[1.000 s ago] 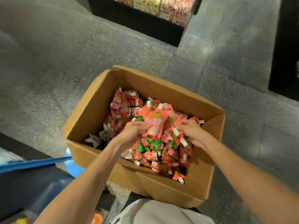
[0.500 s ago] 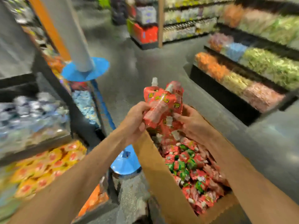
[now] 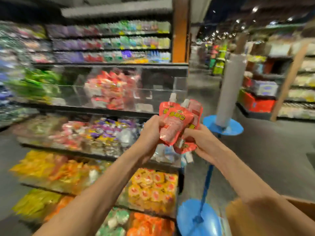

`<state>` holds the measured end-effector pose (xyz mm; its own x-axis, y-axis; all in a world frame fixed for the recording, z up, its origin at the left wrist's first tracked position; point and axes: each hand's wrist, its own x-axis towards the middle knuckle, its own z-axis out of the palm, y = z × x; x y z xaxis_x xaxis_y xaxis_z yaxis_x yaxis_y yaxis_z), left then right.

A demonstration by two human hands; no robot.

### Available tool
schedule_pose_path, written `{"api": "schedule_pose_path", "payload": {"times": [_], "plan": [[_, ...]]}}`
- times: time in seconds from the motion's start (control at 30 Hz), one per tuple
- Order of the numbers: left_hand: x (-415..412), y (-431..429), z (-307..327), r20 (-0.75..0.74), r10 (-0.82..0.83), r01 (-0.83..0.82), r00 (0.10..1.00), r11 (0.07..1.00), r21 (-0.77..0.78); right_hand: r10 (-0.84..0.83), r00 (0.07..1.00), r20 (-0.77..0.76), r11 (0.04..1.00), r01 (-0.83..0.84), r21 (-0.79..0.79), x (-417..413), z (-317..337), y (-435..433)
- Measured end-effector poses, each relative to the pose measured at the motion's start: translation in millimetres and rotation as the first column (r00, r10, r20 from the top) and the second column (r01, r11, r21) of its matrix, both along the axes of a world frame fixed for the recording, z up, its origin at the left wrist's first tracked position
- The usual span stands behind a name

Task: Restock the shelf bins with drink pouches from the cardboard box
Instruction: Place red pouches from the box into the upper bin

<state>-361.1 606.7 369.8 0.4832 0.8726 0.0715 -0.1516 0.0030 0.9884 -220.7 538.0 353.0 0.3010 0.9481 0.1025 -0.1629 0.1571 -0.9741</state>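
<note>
Both hands were raised in front of the shelf, clamped on one bunch of red drink pouches (image 3: 179, 123). The left hand (image 3: 151, 132) had its fingers curled tight round the left edge of the bunch, knuckles toward the camera. The right hand (image 3: 202, 142) gripped the lower right side from beneath, with the thumb laid across the front of the packs. Neither hand was spread; both were closed on the pouches, and the pouches were pressed between them.

The bunch stood mostly upright, with two white spouts (image 3: 173, 97) poking out of the top and another pointing down below the right hand. How many pouches were in it could not be told.

Just beyond the hands, a clear bin (image 3: 153, 92) on the shelf (image 3: 95, 106) held a heap of similar red packs, blurred. The bunch was level with that bin's right end and apart from it.

A corner of the cardboard box (image 3: 305, 206) showed at lower right, behind the right forearm. A grey post (image 3: 231, 86) on a blue base (image 3: 228, 128) stood on the floor (image 3: 272, 159) to the right.
</note>
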Motion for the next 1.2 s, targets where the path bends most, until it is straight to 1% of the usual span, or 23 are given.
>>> {"api": "schedule_pose_path", "payload": {"times": [0.07, 0.17, 0.27, 0.37, 0.47, 0.57, 0.67, 0.7, 0.73, 0.8, 0.87, 0.93, 0.97, 1.0, 1.07, 1.13, 1.2], "plan": [[-39.9, 28.0, 7.6, 0.002, 0.056, -0.056, 0.998, 0.997, 0.062, 0.044, 0.999, 0.031, 0.999, -0.045, 0.025, -41.9, 8.9, 36.8], [-99.7, 79.7, 11.8, 0.041, 0.082, -0.084, 0.996, 0.995, 0.052, 0.049, 0.996, 0.080, 0.993, -0.057, 0.099, -101.1, 17.6, 90.9], [-146.4, 129.2, 19.6, 0.110, 0.065, -0.068, 0.992, 0.997, 0.021, -0.028, 0.997, 0.070, 0.992, 0.019, 0.123, -148.1, 20.1, 143.2], [-175.6, 167.0, 31.5, 0.144, 0.036, -0.034, 0.989, 0.999, -0.010, -0.113, 0.992, 0.050, 0.987, 0.106, 0.123, -179.1, 26.3, 188.6], [-187.7, 199.1, 41.3, 0.155, -0.015, 0.026, 0.988, 0.997, -0.070, -0.140, 0.990, -0.022, 0.979, 0.142, 0.143, -195.4, 35.8, 223.8], [-183.9, 227.6, 43.9, 0.135, -0.075, 0.087, 0.988, 0.992, -0.088, -0.167, 0.985, -0.051, 0.974, 0.173, 0.144, -196.8, 39.0, 255.1], [-170.3, 246.8, 43.6, 0.112, -0.097, 0.107, 0.989, 0.990, -0.093, -0.235, 0.969, -0.082, 0.966, 0.242, 0.093, -190.5, 33.0, 284.7], [-164.8, 252.2, 45.5, 0.106, -0.108, 0.118, 0.989, 0.989, -0.091, -0.228, 0.967, -0.111, 0.969, 0.237, 0.072, -183.5, 29.6, 295.6], [-162.3, 252.4, 48.5, 0.093, -0.123, 0.131, 0.988, 0.988, -0.080, -0.216, 0.962, -0.166, 0.972, 0.227, 0.053, -181.3, 29.1, 298.6], [-151.7, 265.4, 50.2, 0.063, -0.122, 0.125, 0.991, 0.991, -0.042, -0.138, 0.947, -0.290, 0.987, 0.157, 0.046, -168.6, 26.0, 316.2], [-143.7, 279.0, 51.4, 0.023, -0.081, 0.081, 0.996, 0.996, -0.031, -0.086, 0.918, -0.388, 0.993, 0.111, 0.040, -159.7, 28.7, 329.7], [-135.2, 294.5, 53.4, 0.004, -0.045, 0.045, 0.999, 0.998, -0.036, -0.113, 0.873, -0.474, 0.992, 0.125, -0.005, -153.2, 31.3, 351.1], [-132.6, 301.7, 53.5, 0.004, -0.040, 0.040, 0.999, 0.999, -0.033, -0.167, 0.853, -0.494, 0.985, 0.169, -0.040, -152.5, 30.5, 361.5], [-130.6, 309.2, 53.1, 0.010, -0.035, 0.036, 0.999, 0.999, -0.027, -0.201, 0.838, -0.507, 0.978, 0.204, -0.050, -150.0, 28.7, 373.2], [-128.5, 324.3, 51.0, 0.044, -0.016, 0.016, 0.999, 1.000, 0.000, -0.224, 0.839, -0.497, 0.972, 0.229, -0.050, -145.6, 26.0, 387.4], [-131.1, 338.6, 53.0, 0.102, 0.005, -0.009, 0.995, 0.999, 0.031, -0.131, 0.848, -0.514, 0.985, 0.171, 0.030, -138.2, 28.4, 389.8], [-138.7, 357.2, 58.3, 0.159, 0.051, -0.056, 0.986, 0.998, 0.022, -0.052, 0.866, -0.497, 0.989, 0.115, 0.097, -133.3, 38.1, 388.9]]}}
